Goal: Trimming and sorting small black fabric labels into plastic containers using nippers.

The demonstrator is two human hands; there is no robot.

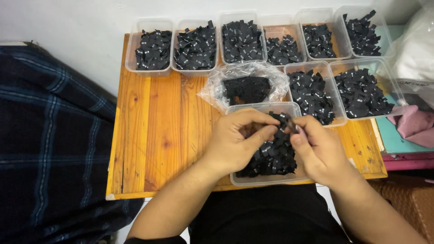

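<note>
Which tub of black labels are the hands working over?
The near-edge tub, directly under the left hand and right hand; the other tubs sit further back, untouched.

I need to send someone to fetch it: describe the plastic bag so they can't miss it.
On the wooden table, look behind the tub under both hands. The crinkled clear plastic bag lies there, holding a dark clump; everything around it is a rigid tub.

Wood table (149, 135) vs white wall (81, 22), plaid cloth (49, 135) left.
</note>
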